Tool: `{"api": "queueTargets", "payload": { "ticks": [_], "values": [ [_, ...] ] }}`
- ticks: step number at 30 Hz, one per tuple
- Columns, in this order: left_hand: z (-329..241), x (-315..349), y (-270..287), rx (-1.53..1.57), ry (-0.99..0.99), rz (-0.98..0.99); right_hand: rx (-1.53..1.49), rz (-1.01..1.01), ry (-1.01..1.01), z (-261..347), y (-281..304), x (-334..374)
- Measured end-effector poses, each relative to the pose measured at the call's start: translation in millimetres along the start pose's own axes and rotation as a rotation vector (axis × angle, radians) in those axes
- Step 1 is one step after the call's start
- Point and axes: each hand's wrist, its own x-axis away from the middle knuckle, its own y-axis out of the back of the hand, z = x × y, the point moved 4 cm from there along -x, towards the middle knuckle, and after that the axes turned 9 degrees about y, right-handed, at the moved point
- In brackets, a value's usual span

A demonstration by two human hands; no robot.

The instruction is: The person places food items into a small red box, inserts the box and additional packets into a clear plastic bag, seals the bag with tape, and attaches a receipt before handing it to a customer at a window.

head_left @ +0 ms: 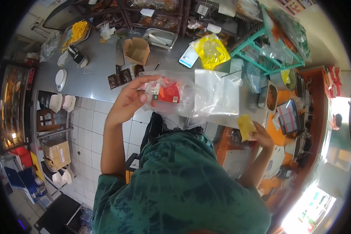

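My left hand [130, 99] is at the left edge of a clear plastic bag [195, 97], its fingers curled at the bag's rim. A red printed packet or box [168, 91] shows inside the bag, by my fingertips. Off to the right, my right hand [263, 136] pinches a flat yellow packet [245, 127] by its lower right side. The packet's contents cannot be made out. Between the hands lies a white rectangular sheet or bag [217, 93] at the counter's front edge, partly beside the clear bag.
On the metal counter [99, 74] stand a brown paper box [136, 50], dark sachets [123, 78], a steel tray [160, 38], a phone [188, 55] and a yellow bag [211, 51]. A green rack [267, 43] rises at the right, near a tablet [288, 117]. A white scale [61, 79] sits left.
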Motion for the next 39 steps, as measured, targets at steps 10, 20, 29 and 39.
{"api": "queueTargets", "payload": {
  "ticks": [10, 20, 29, 39],
  "values": [
    [34, 2, 60, 0.182, -0.089, -0.292, 0.326, 0.612, 0.158, 108, -303, -158],
    [50, 7, 27, 0.432, -0.022, 0.220, 0.806, -0.485, 0.262, 58, -262, -211],
    [47, -25, 15, 0.472, -0.028, 0.349, 1.063, -0.447, 0.163, 20, -268, -183],
    [1, -19, 36, 0.260, -0.031, 0.043, 1.259, -0.126, 0.393, 211, -201, -63]
  ]
}}
